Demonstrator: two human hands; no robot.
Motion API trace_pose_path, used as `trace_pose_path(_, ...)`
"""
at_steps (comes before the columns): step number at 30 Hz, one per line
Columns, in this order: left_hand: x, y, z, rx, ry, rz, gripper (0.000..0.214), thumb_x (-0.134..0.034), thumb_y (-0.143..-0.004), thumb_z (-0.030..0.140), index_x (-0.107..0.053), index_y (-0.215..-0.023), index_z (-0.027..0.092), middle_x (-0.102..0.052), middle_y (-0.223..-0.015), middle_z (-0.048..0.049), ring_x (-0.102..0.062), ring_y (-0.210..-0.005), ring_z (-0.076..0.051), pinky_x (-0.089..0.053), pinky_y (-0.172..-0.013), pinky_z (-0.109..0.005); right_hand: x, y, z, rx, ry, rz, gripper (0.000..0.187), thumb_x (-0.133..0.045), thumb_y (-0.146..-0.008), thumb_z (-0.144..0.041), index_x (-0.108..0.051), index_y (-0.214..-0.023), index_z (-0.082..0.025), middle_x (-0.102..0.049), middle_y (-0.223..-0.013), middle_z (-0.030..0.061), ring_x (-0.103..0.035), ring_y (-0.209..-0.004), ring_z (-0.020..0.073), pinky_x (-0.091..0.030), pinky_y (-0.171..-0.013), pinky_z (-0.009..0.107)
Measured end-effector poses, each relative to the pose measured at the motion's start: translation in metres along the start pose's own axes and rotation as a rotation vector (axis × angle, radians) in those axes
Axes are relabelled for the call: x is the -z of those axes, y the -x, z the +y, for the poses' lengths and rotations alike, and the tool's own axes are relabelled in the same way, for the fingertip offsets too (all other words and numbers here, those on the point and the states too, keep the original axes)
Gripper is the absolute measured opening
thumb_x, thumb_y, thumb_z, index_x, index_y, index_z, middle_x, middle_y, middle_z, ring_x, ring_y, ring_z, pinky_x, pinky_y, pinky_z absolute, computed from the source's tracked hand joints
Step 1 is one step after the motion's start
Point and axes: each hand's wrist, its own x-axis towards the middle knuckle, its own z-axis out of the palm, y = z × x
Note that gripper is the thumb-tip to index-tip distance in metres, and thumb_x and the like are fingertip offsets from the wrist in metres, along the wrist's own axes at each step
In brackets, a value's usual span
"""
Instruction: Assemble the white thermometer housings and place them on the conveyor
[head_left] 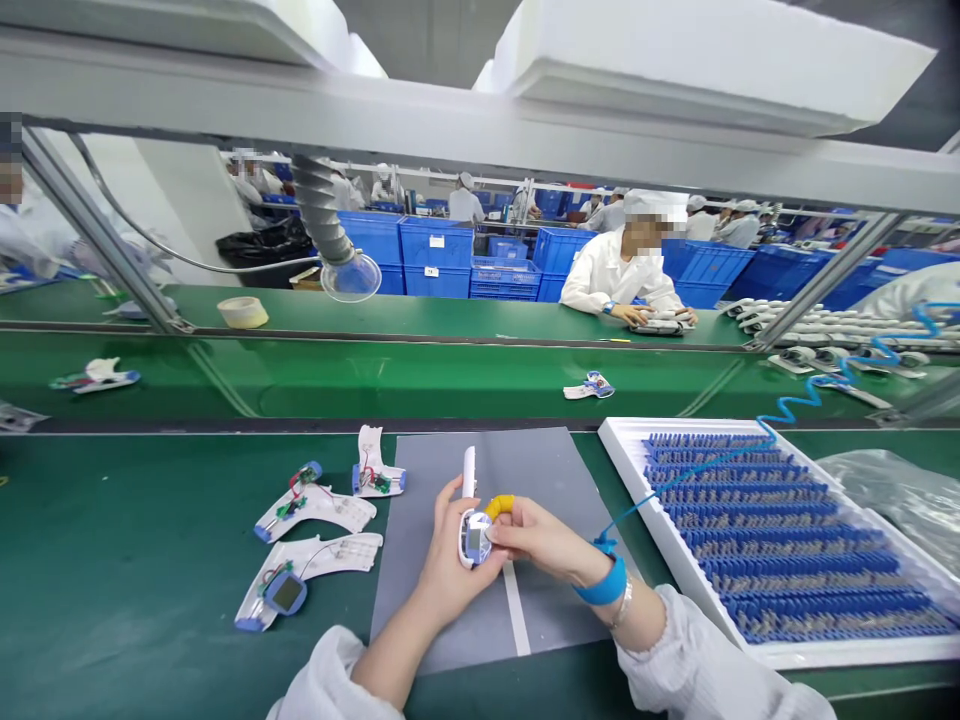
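My left hand [450, 548] grips the lower part of a white handheld device [474, 538] upright, its small display facing me. My right hand [534, 535] reaches in from the right, fingertips pressed on the device's front. A curved yellow piece [499, 506] sits just above those fingers, and its attachment is hidden. A white plastic strip [469, 472] rises from the top of the device. A blue wrist strap [604, 585] circles my right wrist, with a coiled blue cord [810, 400] running away to the upper right. Both hands are above a grey mat [547, 470].
Several open white housings with circuit boards [315, 508] lie left of the mat. A white tray [660, 520] of blue parts stands to the right, beside a plastic bag [892, 500]. Beyond a green conveyor belt [375, 385], a co-worker [619, 270] handles parts before blue crates [439, 245].
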Motion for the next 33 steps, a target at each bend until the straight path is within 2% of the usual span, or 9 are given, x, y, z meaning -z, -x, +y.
trace_pose_path(3,0.0,0.001,0.0,0.006,-0.033,-0.019,0.049,-0.062,-0.065,0.017,-0.036,-0.106,0.022,-0.021,-0.134,-0.0151,-0.038,-0.119,-0.028,-0.038,-0.091,-0.047,0.002,0.001,0.005,0.002,-0.018,-0.01,0.035,-0.069,-0.067,-0.041,-0.052,-0.077,-0.012,-0.044,-0.056,-0.0066,-0.033,-0.047,0.0029,-0.021,-0.045,0.018)
trace_pose_path(9,-0.001,0.001,-0.004,-0.002,0.047,-0.007,0.051,-0.066,-0.065,0.023,-0.037,-0.107,0.023,-0.023,-0.135,-0.0141,-0.037,-0.121,-0.03,-0.037,-0.093,-0.048,0.006,-0.001,0.013,-0.046,-0.121,-0.007,0.036,-0.072,-0.064,-0.041,-0.053,-0.078,-0.012,-0.047,-0.061,-0.0051,-0.04,-0.052,0.004,-0.032,-0.052,0.019)
trace_pose_path(15,-0.002,0.0,-0.004,0.018,0.11,-0.002,0.056,-0.07,-0.062,0.031,-0.038,-0.107,0.023,-0.022,-0.135,-0.0137,-0.036,-0.122,-0.031,-0.038,-0.091,-0.046,0.007,-0.002,0.016,-0.017,-0.098,-0.023,0.036,-0.07,-0.066,-0.043,-0.052,-0.076,-0.012,-0.047,-0.058,-0.0054,-0.038,-0.048,0.0033,-0.028,-0.048,0.018)
trace_pose_path(20,-0.002,0.001,-0.001,0.022,-0.022,-0.01,0.051,-0.067,-0.064,0.023,-0.038,-0.106,0.022,-0.022,-0.134,-0.0144,-0.034,-0.123,-0.029,-0.035,-0.093,-0.047,0.008,-0.001,0.016,0.002,-0.029,-0.034,0.037,-0.068,-0.069,-0.043,-0.053,-0.083,-0.012,-0.045,-0.059,-0.0059,-0.034,-0.049,0.0034,-0.025,-0.047,0.018)
trace_pose_path(26,-0.001,0.001,-0.001,0.021,0.022,-0.009,0.054,-0.069,-0.063,0.026,-0.038,-0.107,0.023,-0.021,-0.134,-0.0141,-0.036,-0.121,-0.031,-0.039,-0.091,-0.047,0.01,0.002,0.014,-0.034,-0.101,-0.017,0.035,-0.07,-0.067,-0.042,-0.052,-0.076,-0.013,-0.046,-0.06,-0.0052,-0.039,-0.051,0.0042,-0.03,-0.051,0.019)
trace_pose_path(29,-0.002,0.002,0.0,0.025,0.001,-0.04,0.054,-0.069,-0.063,0.025,-0.038,-0.106,0.023,-0.021,-0.135,-0.0145,-0.036,-0.122,-0.031,-0.038,-0.092,-0.049,0.009,0.003,0.013,-0.023,-0.081,-0.028,0.035,-0.07,-0.068,-0.041,-0.053,-0.077,-0.013,-0.047,-0.06,-0.0052,-0.038,-0.05,0.004,-0.029,-0.05,0.018)
trace_pose_path(33,-0.004,0.003,0.0,0.018,-0.049,-0.072,0.044,-0.062,-0.07,0.022,-0.038,-0.106,0.022,-0.022,-0.134,-0.0153,-0.035,-0.123,-0.03,-0.037,-0.094,-0.051,0.009,0.002,0.017,-0.005,-0.067,-0.039,0.033,-0.069,-0.068,-0.041,-0.054,-0.077,-0.012,-0.047,-0.06,-0.0053,-0.038,-0.051,0.0041,-0.028,-0.05,0.018)
